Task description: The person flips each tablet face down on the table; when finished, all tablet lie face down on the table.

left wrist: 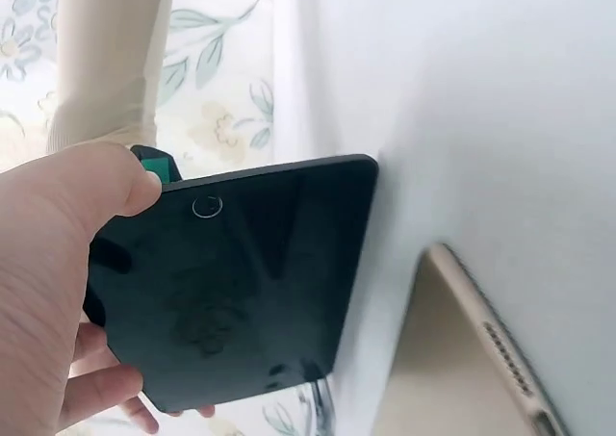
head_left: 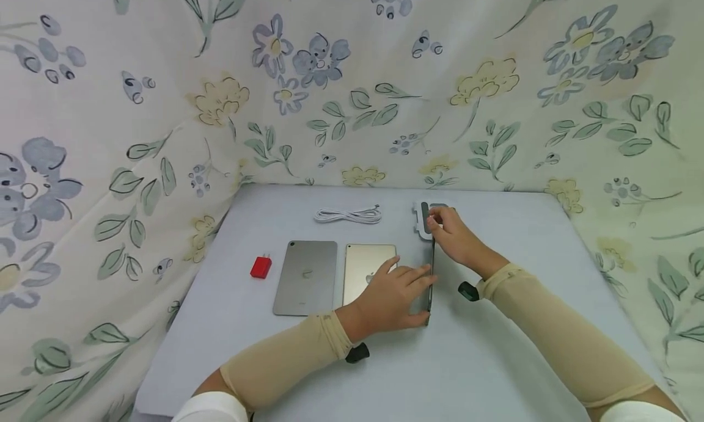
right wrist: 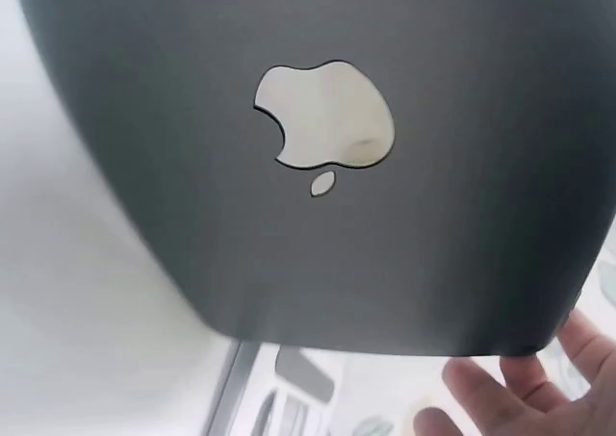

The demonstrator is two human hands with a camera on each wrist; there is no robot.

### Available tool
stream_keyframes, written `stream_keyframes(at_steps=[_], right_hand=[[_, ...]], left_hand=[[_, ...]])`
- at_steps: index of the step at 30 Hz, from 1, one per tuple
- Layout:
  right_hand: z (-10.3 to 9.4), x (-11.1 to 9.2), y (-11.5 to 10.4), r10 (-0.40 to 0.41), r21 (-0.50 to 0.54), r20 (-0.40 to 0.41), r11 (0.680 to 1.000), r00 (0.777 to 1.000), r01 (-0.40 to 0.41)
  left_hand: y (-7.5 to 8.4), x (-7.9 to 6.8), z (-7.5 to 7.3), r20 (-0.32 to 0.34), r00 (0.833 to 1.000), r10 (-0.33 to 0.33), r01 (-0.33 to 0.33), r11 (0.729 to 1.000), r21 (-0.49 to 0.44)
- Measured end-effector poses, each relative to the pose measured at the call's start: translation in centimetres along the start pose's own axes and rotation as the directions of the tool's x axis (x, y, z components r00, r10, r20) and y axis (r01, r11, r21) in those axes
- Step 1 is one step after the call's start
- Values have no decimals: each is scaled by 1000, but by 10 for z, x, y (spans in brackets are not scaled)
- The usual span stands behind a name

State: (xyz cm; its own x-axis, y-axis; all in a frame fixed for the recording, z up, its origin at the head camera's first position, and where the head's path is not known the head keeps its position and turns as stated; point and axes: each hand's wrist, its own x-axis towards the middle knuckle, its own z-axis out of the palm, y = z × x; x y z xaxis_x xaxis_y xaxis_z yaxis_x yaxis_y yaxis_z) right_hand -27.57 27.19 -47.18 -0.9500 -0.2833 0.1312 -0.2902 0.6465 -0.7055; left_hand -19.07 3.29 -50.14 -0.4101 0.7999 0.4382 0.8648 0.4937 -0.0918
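A tablet with a dark screen and grey back is tipped up on its long edge. My left hand grips its near upper corner, thumb on the short edge with the round button, fingers along the long edge. At the far upper corner my right hand pinches the tablet, its fingertips partly hidden behind the edge. Beyond that far end lies a white-and-grey folding stand, near the right fingers in the head view. Left of the raised tablet, a gold tablet lies back up, partly covered by my left hand.
A larger grey tablet lies flat left of the gold one. Farther left sits a red charger plug. A coiled white cable rests toward the back of the white table. Flowered cloth hangs behind and at both sides.
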Motion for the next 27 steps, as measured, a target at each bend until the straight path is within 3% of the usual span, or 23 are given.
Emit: stream_keyframes(at_steps=[12, 19, 27], right_hand=[[27, 19, -9, -29, 19, 104, 999, 994, 28], [35, 20, -9, -11, 10, 138, 1000, 990, 10], [46, 15, -4, 34, -109, 159, 994, 987, -17]], left_hand=[[-8, -26, -4, -25, 989, -146, 147, 989, 18], [-5, -27, -4, 0, 978, -211, 211, 976, 51], [4, -26, 8, 42, 966, -257, 252, 964, 89]])
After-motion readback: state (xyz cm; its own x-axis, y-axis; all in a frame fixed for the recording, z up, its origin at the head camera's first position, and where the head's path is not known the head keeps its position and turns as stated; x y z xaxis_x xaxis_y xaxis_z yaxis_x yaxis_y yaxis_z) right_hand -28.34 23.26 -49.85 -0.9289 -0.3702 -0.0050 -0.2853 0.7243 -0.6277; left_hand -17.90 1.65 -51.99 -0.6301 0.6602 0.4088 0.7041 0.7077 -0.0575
